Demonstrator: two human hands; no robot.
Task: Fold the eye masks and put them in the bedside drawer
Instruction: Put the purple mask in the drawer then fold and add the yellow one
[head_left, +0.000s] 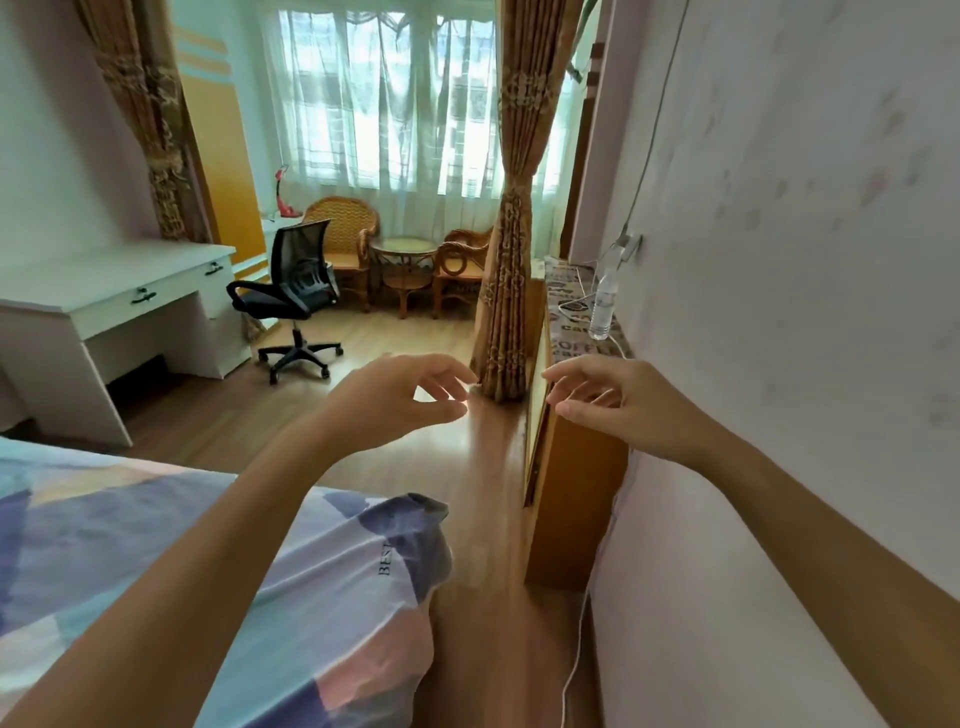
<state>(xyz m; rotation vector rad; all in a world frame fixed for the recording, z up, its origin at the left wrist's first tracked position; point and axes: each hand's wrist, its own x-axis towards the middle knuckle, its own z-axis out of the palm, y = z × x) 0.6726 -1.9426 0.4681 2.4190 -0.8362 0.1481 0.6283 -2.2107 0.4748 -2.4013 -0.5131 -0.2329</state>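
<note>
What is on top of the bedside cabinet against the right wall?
On the bedside cabinet a patterned cloth carries a clear bottle and white cables. The right hand hides its near end.

A strip of bare wood floor (493, 467) runs from 6 toward 12 o'clock, open between the bed (218, 561) at 8 o'clock and the bedside cabinet (576, 499) at 3 o'clock. The curtain (511, 291) closes it at 12 o'clock. On the cabinet top, a water bottle (602, 306) and cables crowd the wall side.
</note>
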